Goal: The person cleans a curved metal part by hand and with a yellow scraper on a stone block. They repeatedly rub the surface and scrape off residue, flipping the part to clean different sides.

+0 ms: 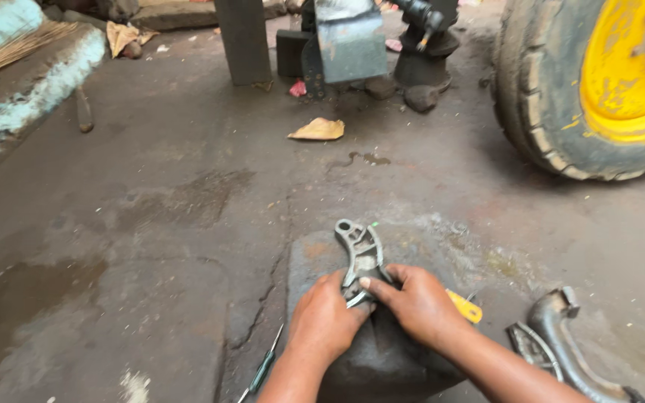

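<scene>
A grey cast metal lever-shaped part [360, 250] with cut-out openings lies on top of a dark metal block [382, 358] on the ground. My left hand [325, 319] grips its near end from the left. From the right, my right hand [416, 302] closes over the same end, thumb pressed on the part. A yellow-handled tool [466, 307] sticks out under my right hand; what holds it is hidden.
A big tyre on a yellow rim [599, 82] stands at the far right. A curved metal pipe [569, 343] lies at the lower right. A green-handled screwdriver [263, 369] rests left of the block. Machine parts [352, 45] and scraps lie at the back.
</scene>
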